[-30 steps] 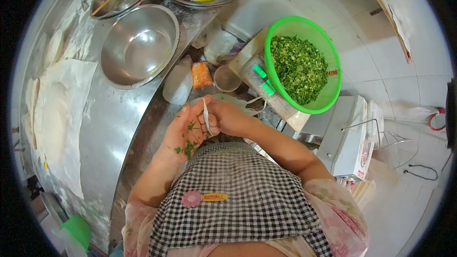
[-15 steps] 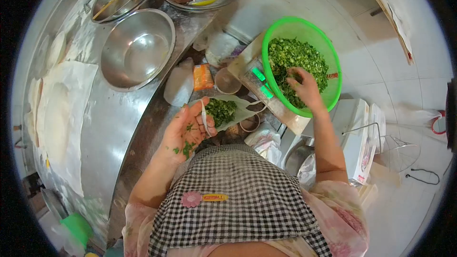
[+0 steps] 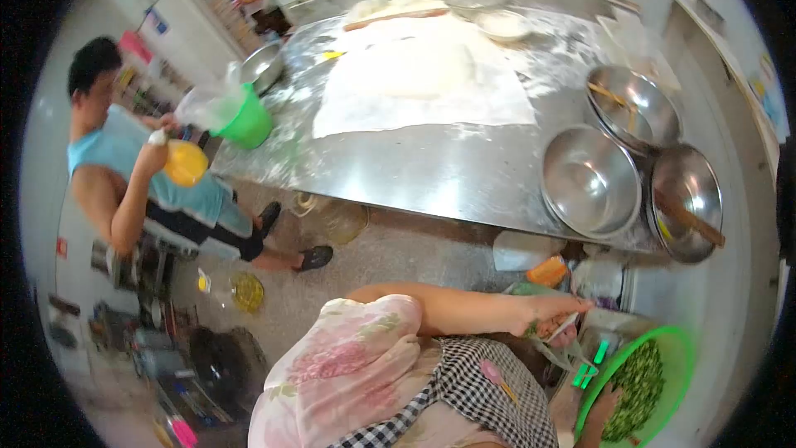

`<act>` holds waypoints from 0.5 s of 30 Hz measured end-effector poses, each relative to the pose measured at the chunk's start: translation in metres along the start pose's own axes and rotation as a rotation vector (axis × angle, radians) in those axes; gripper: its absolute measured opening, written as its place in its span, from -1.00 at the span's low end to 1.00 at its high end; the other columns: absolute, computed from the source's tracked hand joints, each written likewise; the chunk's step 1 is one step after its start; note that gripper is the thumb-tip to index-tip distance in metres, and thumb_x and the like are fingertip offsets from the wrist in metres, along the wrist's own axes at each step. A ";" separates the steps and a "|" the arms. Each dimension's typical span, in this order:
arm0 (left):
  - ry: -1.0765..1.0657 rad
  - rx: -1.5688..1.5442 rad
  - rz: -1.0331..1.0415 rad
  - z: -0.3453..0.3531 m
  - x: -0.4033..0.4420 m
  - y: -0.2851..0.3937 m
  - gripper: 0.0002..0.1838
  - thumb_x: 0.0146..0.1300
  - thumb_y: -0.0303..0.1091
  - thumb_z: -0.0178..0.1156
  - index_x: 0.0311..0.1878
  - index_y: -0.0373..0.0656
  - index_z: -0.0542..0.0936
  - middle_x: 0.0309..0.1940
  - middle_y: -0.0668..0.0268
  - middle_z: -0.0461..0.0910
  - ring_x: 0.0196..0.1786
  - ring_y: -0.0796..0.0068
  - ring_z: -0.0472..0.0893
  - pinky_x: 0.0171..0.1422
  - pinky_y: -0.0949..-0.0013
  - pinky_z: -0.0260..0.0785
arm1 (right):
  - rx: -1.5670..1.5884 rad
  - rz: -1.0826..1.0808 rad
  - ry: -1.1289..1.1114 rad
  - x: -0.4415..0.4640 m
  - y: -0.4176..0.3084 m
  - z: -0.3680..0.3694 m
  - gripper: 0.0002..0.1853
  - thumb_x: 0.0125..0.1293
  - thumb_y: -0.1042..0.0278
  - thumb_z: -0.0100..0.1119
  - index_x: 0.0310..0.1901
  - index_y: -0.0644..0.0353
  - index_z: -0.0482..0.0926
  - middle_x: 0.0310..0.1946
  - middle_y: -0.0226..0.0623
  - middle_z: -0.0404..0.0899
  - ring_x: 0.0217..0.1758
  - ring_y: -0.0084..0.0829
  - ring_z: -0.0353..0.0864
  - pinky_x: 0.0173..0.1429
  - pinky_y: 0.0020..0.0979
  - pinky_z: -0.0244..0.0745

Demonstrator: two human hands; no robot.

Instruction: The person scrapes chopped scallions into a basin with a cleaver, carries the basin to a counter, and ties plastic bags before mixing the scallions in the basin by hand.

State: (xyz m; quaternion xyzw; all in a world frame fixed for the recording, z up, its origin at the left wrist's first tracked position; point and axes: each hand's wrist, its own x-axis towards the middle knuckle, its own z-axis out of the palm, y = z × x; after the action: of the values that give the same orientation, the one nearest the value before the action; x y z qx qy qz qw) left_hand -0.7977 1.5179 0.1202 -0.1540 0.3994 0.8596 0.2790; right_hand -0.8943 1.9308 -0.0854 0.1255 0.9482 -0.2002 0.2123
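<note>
In the green basin (image 3: 678, 358) lie chopped greens (image 3: 638, 392).

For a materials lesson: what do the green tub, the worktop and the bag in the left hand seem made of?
Green tub: probably smooth plastic, from its even, bright colour.
Worktop: likely stainless steel with a soft sheen; it's grey with blurred reflections.
Bag: perhaps thin plastic film; it looks see-through, finish unclear.
</note>
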 end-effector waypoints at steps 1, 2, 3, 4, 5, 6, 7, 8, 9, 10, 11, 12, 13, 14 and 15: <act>-0.060 0.022 0.081 -0.001 0.001 -0.008 -0.36 0.04 0.32 0.08 -0.12 -0.11 0.43 -0.43 0.26 0.52 -0.47 0.45 0.53 -0.39 0.38 0.42 | -0.082 -0.091 0.061 -0.005 0.013 -0.002 -0.46 0.28 0.15 -0.09 0.28 0.08 0.17 0.32 -0.04 0.00 0.21 -0.05 0.27 0.07 -0.10 0.38; -0.114 0.049 0.164 0.001 -0.018 -0.018 -0.38 0.04 0.33 0.08 -0.13 -0.08 0.44 -0.43 0.28 0.51 -0.47 0.46 0.53 -0.39 0.38 0.42 | -0.160 -0.187 0.123 -0.020 0.031 -0.001 -0.46 0.27 0.19 -0.06 0.28 0.08 0.16 0.30 -0.04 0.05 0.16 -0.07 0.32 0.02 -0.13 0.43; 0.000 0.021 0.179 -0.005 0.045 0.000 -0.39 0.04 0.33 0.08 -0.13 -0.06 0.45 -0.43 0.28 0.51 -0.47 0.46 0.52 -0.40 0.38 0.42 | -0.239 -0.281 0.116 0.057 0.021 0.008 -0.45 0.26 0.23 -0.04 0.28 0.07 0.16 0.28 -0.04 0.10 0.12 -0.09 0.37 -0.04 -0.15 0.48; 0.066 0.018 0.227 0.004 0.036 0.004 -0.39 0.04 0.33 0.08 -0.13 -0.04 0.45 -0.44 0.28 0.51 -0.47 0.46 0.52 -0.40 0.39 0.41 | -0.141 -0.335 0.104 0.056 0.011 0.002 -0.43 0.15 0.24 0.07 0.20 0.20 0.23 0.19 0.02 0.20 0.11 -0.07 0.37 0.03 -0.16 0.41; 0.063 -0.003 0.193 0.003 0.040 0.005 -0.39 0.04 0.33 0.08 -0.12 -0.04 0.45 -0.44 0.28 0.50 -0.47 0.46 0.52 -0.41 0.40 0.41 | -0.044 -0.376 0.090 0.035 -0.001 -0.020 -0.39 0.03 0.26 0.19 0.12 0.33 0.31 0.10 0.09 0.30 0.09 -0.05 0.37 0.09 -0.16 0.35; 0.061 -0.025 0.159 0.002 0.044 0.006 -0.39 0.04 0.33 0.08 -0.12 -0.04 0.44 -0.45 0.29 0.49 -0.47 0.46 0.52 -0.42 0.41 0.41 | 0.052 -0.417 0.072 0.009 -0.019 -0.044 -0.36 -0.09 0.27 0.30 0.04 0.47 0.38 0.01 0.16 0.41 0.07 -0.03 0.37 0.15 -0.16 0.28; 0.060 -0.046 0.126 0.001 0.048 0.007 -0.38 0.04 0.33 0.08 -0.11 -0.05 0.44 -0.45 0.29 0.49 -0.48 0.46 0.51 -0.42 0.41 0.40 | -0.158 -0.684 0.102 0.051 0.022 -0.038 -0.32 0.04 0.17 0.16 0.16 0.28 0.15 0.12 0.07 0.28 0.17 -0.02 0.25 0.21 -0.07 0.18; 0.070 -0.046 0.082 -0.002 0.055 0.003 -0.37 0.04 0.34 0.07 -0.10 -0.06 0.43 -0.45 0.29 0.48 -0.47 0.46 0.51 -0.42 0.42 0.40 | -0.404 -0.972 0.214 0.096 0.068 -0.029 -0.28 0.16 0.06 0.02 0.27 0.09 -0.07 0.23 -0.01 0.15 0.27 -0.01 0.13 0.26 0.03 0.08; 0.078 -0.045 0.032 -0.003 0.056 0.000 -0.35 0.03 0.34 0.07 -0.09 -0.08 0.42 -0.44 0.28 0.48 -0.46 0.46 0.52 -0.42 0.42 0.40 | -0.595 -1.227 0.378 0.140 0.112 -0.021 -0.23 0.28 -0.05 -0.12 0.39 -0.10 -0.29 0.34 -0.10 0.02 0.37 0.00 0.01 0.32 0.12 -0.02; 0.084 -0.022 0.062 0.001 0.052 0.002 -0.33 0.03 0.35 0.06 -0.10 -0.11 0.42 -0.43 0.28 0.48 -0.46 0.45 0.52 -0.42 0.42 0.40 | -0.247 -0.820 0.195 0.102 0.057 -0.021 -0.24 0.28 -0.03 -0.11 0.38 -0.09 -0.26 0.33 -0.10 0.03 0.35 -0.01 0.04 0.29 0.10 0.01; 0.087 0.003 0.091 0.006 0.048 0.004 -0.30 0.02 0.37 0.06 -0.10 -0.14 0.42 -0.41 0.27 0.48 -0.46 0.45 0.52 -0.41 0.42 0.41 | -0.096 -0.631 0.141 0.063 0.003 -0.028 -0.26 0.28 -0.01 -0.11 0.37 -0.08 -0.23 0.32 -0.10 0.04 0.33 -0.02 0.07 0.26 0.08 0.05; 0.090 0.027 0.123 0.009 0.048 0.008 -0.28 0.01 0.38 0.05 -0.11 -0.17 0.42 -0.40 0.27 0.48 -0.46 0.44 0.52 -0.41 0.42 0.41 | -0.019 -0.569 0.106 0.044 -0.026 -0.034 -0.27 0.27 0.02 -0.10 0.37 -0.07 -0.20 0.31 -0.10 0.06 0.31 -0.03 0.09 0.24 0.06 0.08; 0.085 -0.040 0.120 0.006 0.055 0.003 -0.27 0.01 0.38 0.06 -0.11 -0.19 0.41 -0.40 0.26 0.48 -0.46 0.43 0.51 -0.41 0.41 0.41 | 0.045 -0.550 0.075 0.032 -0.046 -0.038 -0.29 0.27 0.04 -0.09 0.36 -0.06 -0.17 0.30 -0.10 0.07 0.29 -0.05 0.12 0.21 0.04 0.11; 0.077 -0.108 0.111 0.000 0.069 -0.009 -0.26 0.00 0.37 0.07 -0.12 -0.21 0.41 -0.41 0.26 0.48 -0.47 0.43 0.51 -0.42 0.40 0.41 | 0.112 -0.527 0.038 0.020 -0.062 -0.042 -0.31 0.27 0.06 -0.08 0.35 -0.05 -0.15 0.29 -0.10 0.08 0.27 -0.06 0.14 0.19 0.02 0.15; 0.065 -0.173 0.095 -0.002 0.077 -0.017 -0.25 0.00 0.37 0.07 -0.12 -0.22 0.41 -0.41 0.25 0.48 -0.47 0.43 0.51 -0.42 0.40 0.41 | 0.174 -0.507 0.004 0.010 -0.075 -0.044 -0.32 0.27 0.08 -0.08 0.35 -0.04 -0.12 0.28 -0.10 0.10 0.25 -0.07 0.17 0.16 0.00 0.18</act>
State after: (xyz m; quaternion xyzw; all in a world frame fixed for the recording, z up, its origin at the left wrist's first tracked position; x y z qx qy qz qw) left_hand -0.8489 1.5530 0.0709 -0.1861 0.3391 0.8978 0.2105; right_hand -0.9429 1.8850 -0.0290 -0.0981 0.9290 -0.3274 0.1419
